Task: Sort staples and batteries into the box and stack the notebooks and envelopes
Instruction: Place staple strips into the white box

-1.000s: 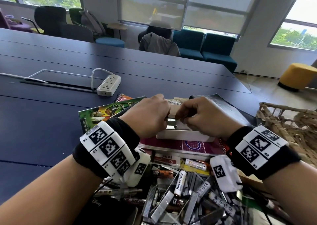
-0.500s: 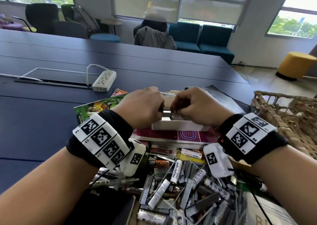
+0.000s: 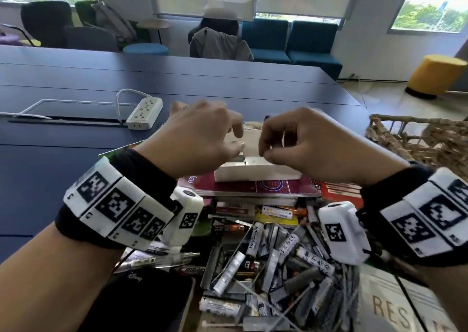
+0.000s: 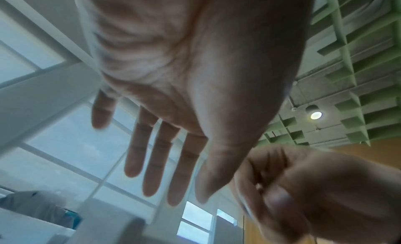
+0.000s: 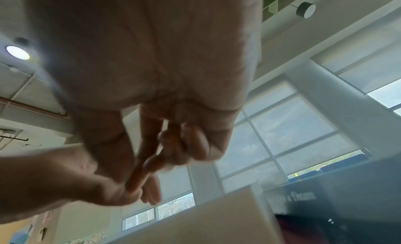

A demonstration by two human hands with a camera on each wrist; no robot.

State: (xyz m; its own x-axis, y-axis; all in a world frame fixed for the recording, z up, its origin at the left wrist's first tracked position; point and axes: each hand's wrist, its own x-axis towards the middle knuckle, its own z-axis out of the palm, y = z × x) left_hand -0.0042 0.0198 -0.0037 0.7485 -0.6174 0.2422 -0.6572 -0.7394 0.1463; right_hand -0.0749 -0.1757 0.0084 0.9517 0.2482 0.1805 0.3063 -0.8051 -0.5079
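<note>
Closest to the camera there's a big messy heap of batteries (image 3: 255,236) and staple strips (image 3: 272,263) all tangled together, with a black Disney-branded case (image 3: 141,298) at the near left and a printed sheet (image 3: 397,304) at the near right. A couple of pens (image 3: 162,259) lie along the left side of the heap.

Just past that, a maroon notebook (image 3: 253,187) sits on top of some other books, and the white box (image 3: 255,173) rests on it. Both hands hang right over the box. Left hand (image 3: 200,139) is loose, fingers stretched out straight in the wrist view, nothing in it. Right hand (image 3: 311,141) has its fingers curled in with thumb and fingertips pressed together; whether there's something tiny pinched in there, I honestly can't tell, it's too blurry. Something silvery lies in the box just under the fingertips.

A wicker basket (image 3: 425,139) is off to the right. Further back on the dark blue worktop (image 3: 76,139) there's a white power strip (image 3: 145,112), then chairs and windows behind.
</note>
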